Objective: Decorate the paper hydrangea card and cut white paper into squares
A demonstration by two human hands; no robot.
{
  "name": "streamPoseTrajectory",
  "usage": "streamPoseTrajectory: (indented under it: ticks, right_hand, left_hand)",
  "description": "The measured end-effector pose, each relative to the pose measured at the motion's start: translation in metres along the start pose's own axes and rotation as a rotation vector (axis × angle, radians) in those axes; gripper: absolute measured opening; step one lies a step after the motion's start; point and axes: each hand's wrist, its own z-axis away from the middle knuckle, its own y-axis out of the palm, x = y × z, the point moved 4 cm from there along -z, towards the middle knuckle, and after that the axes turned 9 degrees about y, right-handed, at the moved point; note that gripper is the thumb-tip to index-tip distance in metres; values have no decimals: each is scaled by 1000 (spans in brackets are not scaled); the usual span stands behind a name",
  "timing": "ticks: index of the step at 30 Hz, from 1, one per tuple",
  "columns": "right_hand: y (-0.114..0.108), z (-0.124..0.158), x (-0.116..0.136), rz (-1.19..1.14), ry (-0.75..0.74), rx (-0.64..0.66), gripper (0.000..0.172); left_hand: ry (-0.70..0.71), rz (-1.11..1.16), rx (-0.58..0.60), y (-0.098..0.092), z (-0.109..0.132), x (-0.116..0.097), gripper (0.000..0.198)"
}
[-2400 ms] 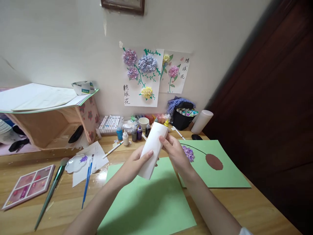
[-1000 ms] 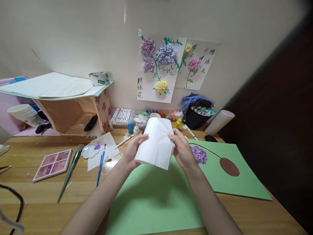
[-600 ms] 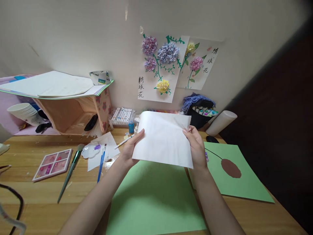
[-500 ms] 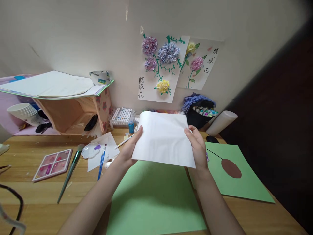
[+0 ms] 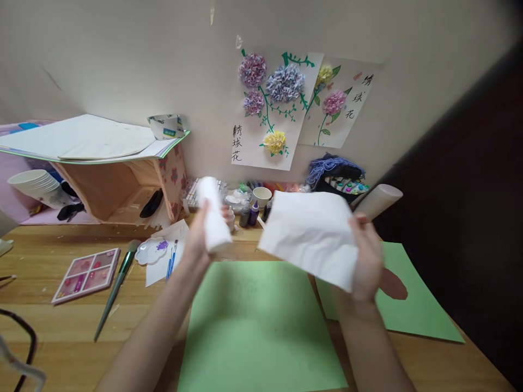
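Note:
My left hand (image 5: 196, 237) is wrapped round a white paper roll (image 5: 214, 218), held upright and slightly tilted above the table. My right hand (image 5: 368, 258) grips a loose white paper sheet (image 5: 312, 231) by its right edge; the sheet is a little crumpled. A gap separates the sheet from the roll. Below both hands lies a large green sheet (image 5: 261, 326), bare apart from faint marks near its top. A second green sheet (image 5: 425, 305) with a brown oval (image 5: 393, 284) is under and right of my right forearm.
On the left are a pink palette (image 5: 86, 275), a large brush (image 5: 116, 288), a flower-shaped dish (image 5: 149, 250) and thin brushes (image 5: 171, 261). Paint bottles (image 5: 254, 213) and a paper cup (image 5: 262, 195) stand at the back. A white cylinder (image 5: 378, 200) leans at the right.
The white paper has come apart: my left hand has moved left with the roll, my right hand right with a separate sheet. Bottles and the cup behind are now uncovered.

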Motion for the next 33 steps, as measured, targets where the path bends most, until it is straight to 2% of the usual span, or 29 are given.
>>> streamPoseTrajectory:
  ticks: [2, 3, 5, 7, 9, 10, 13, 16, 18, 20, 23, 27, 28, 30, 31, 33]
  right_hand:
    - [-11, -3, 14, -49, -98, -78, 12]
    - [-12, -4, 19, -45, -105, -49, 12]
    - [-5, -4, 18, 43, 21, 112, 18]
    - [8, 1, 2, 217, 289, 341, 22]
    - [19, 9, -19, 421, 514, 547, 22]
    - [23, 12, -30, 521, 560, 635, 21]
    - [25, 10, -53, 808, 467, 868, 16]
    - [12, 0, -70, 1075, 451, 1021, 13]
    - [1, -8, -72, 1171, 477, 1024, 16]
    - [-6, -18, -66, 1164, 452, 919, 24]
    - [-5, -27, -51, 940, 393, 768, 38]
    - [2, -26, -41, 584, 449, 895, 44]
    - [2, -27, -40, 566, 457, 908, 48]
    - [-4, -34, -39, 598, 421, 852, 53]
    - [-8, -41, -37, 628, 375, 783, 51]
    - [-21, -57, -31, 673, 228, 565, 44]
  left_hand:
    - [177, 54, -15, -6, -9, -25, 22]
    - [233, 31, 14, -6, -11, -34, 22]
    - [302, -68, 79, -3, -9, -41, 24]
    - [321, -178, 122, 3, -3, -35, 30]
    - [266, -312, 147, 7, 4, -21, 32]
    - [217, -392, 157, 8, 6, -14, 33]
    - [66, -612, 215, 10, 13, 6, 36]
    - [-17, -708, 283, 11, 20, 19, 41]
    - [-71, -730, 334, 12, 26, 31, 42]
    - [-139, -749, 402, 12, 32, 46, 45]
    - [-247, -805, 514, 8, 40, 74, 49]
    - [-338, -813, 651, 2, 43, 112, 46]
    - [-325, -819, 678, 3, 42, 120, 46]
    - [-246, -883, 713, 7, 36, 131, 46]
    - [-177, -946, 716, 10, 32, 135, 45]
    - [5, -1120, 704, 15, 25, 139, 44]
